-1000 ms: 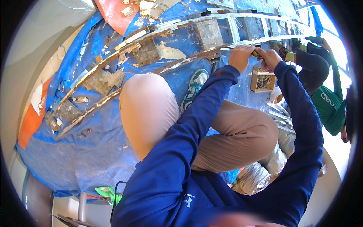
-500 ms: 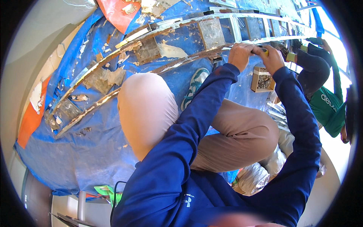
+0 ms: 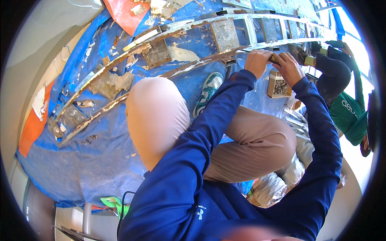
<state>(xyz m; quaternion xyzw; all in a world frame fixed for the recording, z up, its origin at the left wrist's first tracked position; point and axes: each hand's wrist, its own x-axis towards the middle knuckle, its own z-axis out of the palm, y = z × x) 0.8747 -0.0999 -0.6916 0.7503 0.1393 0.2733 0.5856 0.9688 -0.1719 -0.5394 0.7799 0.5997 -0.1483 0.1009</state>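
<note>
My left hand [image 3: 257, 63] and my right hand [image 3: 288, 66] are close together at the near rail of a long ladder-like metal frame [image 3: 252, 33]. The fingers of my right hand are closed round the dark and yellow handle of a hand tool [image 3: 274, 60]. Curled knuckles-up beside it, my left hand grips the same tool toward its other end. A thin dark piece juts out left of that hand along the rail. My fingers hide most of the tool, so its exact kind does not show. Rust and peeling white remains cover the frame's rails and cross pieces.
A blue tarp [image 3: 92, 172] with scattered debris lies under the frame. Below my right hand stands a small wooden box [image 3: 280, 85] of metal bits. Plastic bags [image 3: 269, 188] sit by my right knee. At the right, a person in a green top [image 3: 348, 116] crouches near the frame.
Both hands have shifted slightly down and my right hand has turned, its fingers reaching further over the handle. Less of the handle's yellow shows now. The frame has stayed in place.
</note>
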